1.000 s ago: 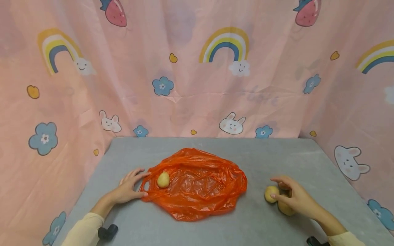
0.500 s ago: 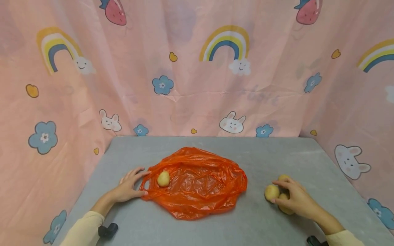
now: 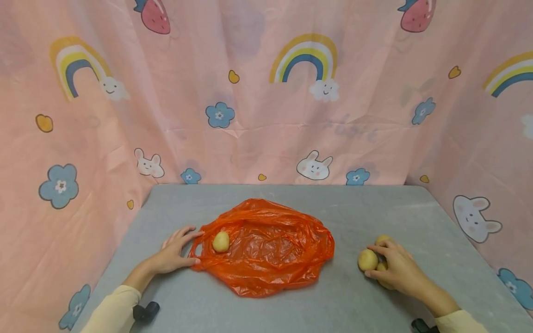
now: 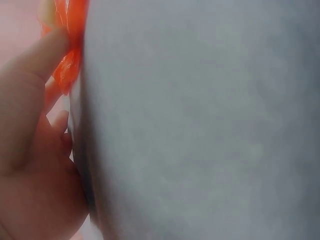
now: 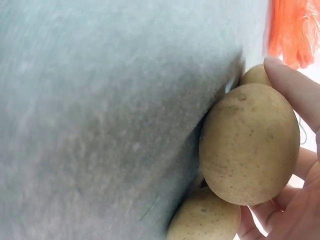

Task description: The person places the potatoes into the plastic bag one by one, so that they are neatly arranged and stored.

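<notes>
An orange plastic bag (image 3: 266,273) lies spread on the grey table, with one potato (image 3: 221,242) on its left part. My left hand (image 3: 172,256) rests at the bag's left end, its thumb and index finger apart, their tips touching the plastic by the handle. Right of the bag my right hand (image 3: 399,268) has thumb and index finger on either side of a potato (image 3: 368,260). A second potato (image 5: 250,145) lies below that palm and appears large in the right wrist view. A third potato (image 3: 383,239) shows partly behind the fingers.
The grey table (image 3: 345,208) ends at a pink patterned curtain (image 3: 258,148) that hangs behind it and along both sides. Dark straps or mounts (image 3: 146,312) sit at both wrists.
My right hand has shifted slightly over the potatoes, and its thumb and index finger have come to either side of the leftmost one there. The left hand and bag stay put.
</notes>
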Demonstrator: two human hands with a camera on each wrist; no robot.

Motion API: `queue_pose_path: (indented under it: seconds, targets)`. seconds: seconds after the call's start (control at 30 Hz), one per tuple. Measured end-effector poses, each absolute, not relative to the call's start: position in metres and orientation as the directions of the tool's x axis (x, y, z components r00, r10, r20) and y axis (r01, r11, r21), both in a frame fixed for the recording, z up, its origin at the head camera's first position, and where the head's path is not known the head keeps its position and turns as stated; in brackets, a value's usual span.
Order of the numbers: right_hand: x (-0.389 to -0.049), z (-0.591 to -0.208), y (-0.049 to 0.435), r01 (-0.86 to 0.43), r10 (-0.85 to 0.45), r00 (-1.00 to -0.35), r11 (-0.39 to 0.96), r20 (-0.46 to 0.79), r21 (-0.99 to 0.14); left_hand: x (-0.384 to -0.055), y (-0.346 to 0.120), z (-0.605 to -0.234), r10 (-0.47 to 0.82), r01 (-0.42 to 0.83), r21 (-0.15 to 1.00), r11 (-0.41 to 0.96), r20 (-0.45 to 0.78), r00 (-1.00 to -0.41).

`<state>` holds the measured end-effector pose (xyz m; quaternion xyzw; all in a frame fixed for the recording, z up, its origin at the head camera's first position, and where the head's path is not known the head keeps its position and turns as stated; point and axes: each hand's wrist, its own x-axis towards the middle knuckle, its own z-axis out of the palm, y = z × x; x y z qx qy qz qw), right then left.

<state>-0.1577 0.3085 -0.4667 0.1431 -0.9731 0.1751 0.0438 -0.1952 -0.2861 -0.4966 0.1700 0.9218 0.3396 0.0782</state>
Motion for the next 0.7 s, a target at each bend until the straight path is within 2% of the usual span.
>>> queue_pose_path:
  seconds: [0.37, 0.7]
  targets:
    - [-0.159, -0.468, 0.308, -0.304, -0.254, -0.949, 0.895, 0.187, -0.328, -0.197, -0.287, -0.496, 0.362, 0.252, 0.643, 0.723, -0.042, -0.931]
    - [-0.166, -0.452, 0.306, -0.256, -0.257, -0.963, 0.801, 0.075, -0.541, -0.197, -0.288, -0.497, 0.366, 0.251, 0.648, 0.719, -0.046, -0.93]
